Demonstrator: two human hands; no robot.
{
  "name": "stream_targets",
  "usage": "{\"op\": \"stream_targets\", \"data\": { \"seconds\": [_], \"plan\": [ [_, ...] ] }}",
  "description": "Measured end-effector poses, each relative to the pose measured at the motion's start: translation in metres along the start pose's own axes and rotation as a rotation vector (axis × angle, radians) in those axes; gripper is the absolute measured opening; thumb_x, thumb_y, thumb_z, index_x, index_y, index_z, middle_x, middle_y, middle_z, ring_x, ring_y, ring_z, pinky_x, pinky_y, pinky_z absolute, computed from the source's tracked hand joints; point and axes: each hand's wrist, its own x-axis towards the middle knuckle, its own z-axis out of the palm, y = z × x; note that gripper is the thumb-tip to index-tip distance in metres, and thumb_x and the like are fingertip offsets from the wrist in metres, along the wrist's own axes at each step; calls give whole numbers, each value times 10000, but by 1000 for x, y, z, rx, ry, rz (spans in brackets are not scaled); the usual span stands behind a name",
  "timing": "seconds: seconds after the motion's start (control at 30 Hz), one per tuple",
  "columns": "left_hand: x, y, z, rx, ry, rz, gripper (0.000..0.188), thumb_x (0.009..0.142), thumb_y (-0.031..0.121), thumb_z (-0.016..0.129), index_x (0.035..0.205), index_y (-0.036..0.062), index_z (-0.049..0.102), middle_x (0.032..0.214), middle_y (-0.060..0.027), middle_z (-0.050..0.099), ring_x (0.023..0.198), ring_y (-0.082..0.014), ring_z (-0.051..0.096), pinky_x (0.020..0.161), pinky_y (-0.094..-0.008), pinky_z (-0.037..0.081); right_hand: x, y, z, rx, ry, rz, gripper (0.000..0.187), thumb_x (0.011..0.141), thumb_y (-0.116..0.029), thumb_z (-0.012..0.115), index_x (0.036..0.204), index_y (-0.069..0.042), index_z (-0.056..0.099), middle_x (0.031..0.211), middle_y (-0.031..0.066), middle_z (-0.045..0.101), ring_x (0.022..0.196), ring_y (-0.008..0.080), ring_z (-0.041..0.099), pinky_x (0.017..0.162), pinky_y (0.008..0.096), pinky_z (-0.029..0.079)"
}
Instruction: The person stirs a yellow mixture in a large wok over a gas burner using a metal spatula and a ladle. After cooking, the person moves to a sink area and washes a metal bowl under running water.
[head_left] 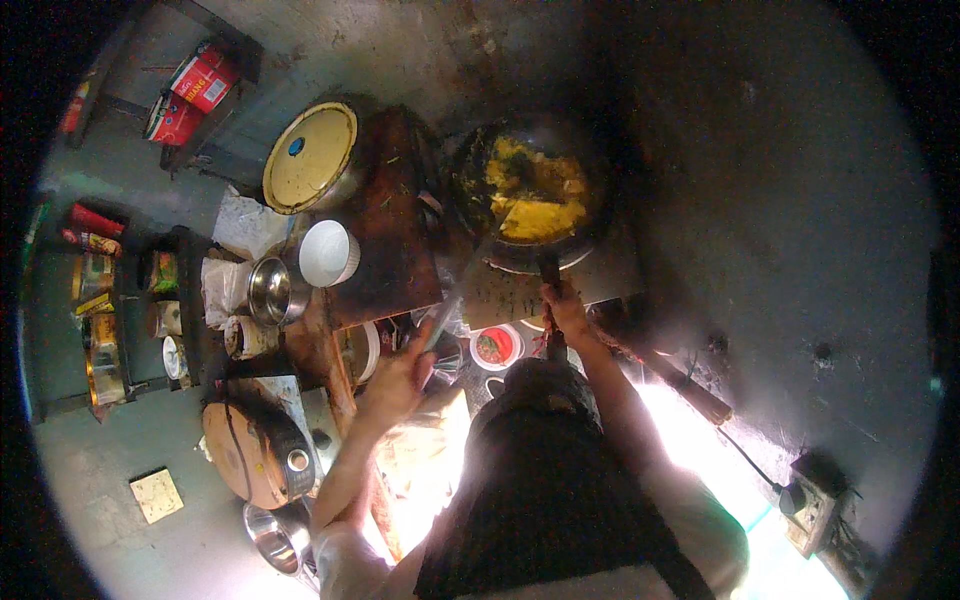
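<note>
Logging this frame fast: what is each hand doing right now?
Left hand: closed on a metal spatula reaching into the pan.
Right hand: closed around the pan's dark handle.

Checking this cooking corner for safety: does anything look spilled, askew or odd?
Nothing looks spilled. The yellow food stays inside the pan, which the right hand holds by its handle. One oddity: a power strip and its cord lie loose on the floor beside the person.

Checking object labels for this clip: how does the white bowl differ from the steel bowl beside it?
The white bowl is opaque, matte and slightly larger; the steel bowl is shiny and dark inside. The white bowl sits farther from the person, the steel bowl nearer and leftward. Both are round and stand close together, untouched.
</note>
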Motion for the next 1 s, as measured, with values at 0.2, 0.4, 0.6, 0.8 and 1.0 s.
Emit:
{"op": "stream_targets", "data": {
  "seconds": [0.2, 0.4, 0.6, 0.8, 1.0],
  "plan": [
    [34, 9, -16, 90, -185, -139, 481, 826, 124, 489, 1291, 121, 365, 951, -250, 565, 840, -385, 566, 713, -431, 458, 12, 10, -14, 65, -35, -5, 191, 859, -292, 504, 855, -111, 442, 536, 31, 449, 373, 132, 422, 335, 278, 355],
    [85, -25, 37, 125, 157, 105, 435, 822, 143, 492, 1246, 92, 408, 852, -254, 579, 781, -416, 569, 695, -455, 467, 7, 4, -15, 61, -41, -5, 193, 872, -292, 478, 828, -104, 474, 522, 17, 443, 373, 127, 421, 333, 275, 349],
    [136, -28, 97, 294, 267, 166, 577, 811, 181, 537, 1333, 213, 293, 659, -229, 565, 540, -383, 558, 531, -459, 442, 21, 16, -18, -56, -71, -109, 209, 853, -293, 500, 860, -98, 425, 545, 24, 449, 366, 127, 412, 325, 275, 353],
    [106, -52, 45, 583, -58, -93, 610, 827, 193, 486, 1358, 265, 194, 625, -212, 556, 527, -353, 572, 496, -461, 464, 25, 28, -23, -192, 4, -244, 213, 854, -284, 502, 868, -87, 423, 530, 21, 441, 358, 129, 421, 320, 278, 352],
    [141, -35, 190, 201, -3, -197, 201, 808, 139, 453, 840, -14, 580, 782, -197, 587, 747, -318, 578, 659, -456, 436, 9, 12, -19, 35, -68, -71, 220, 860, -295, 511, 854, -94, 421, 509, 12, 428, 341, 127, 409, 307, 281, 337]
  ]
}}
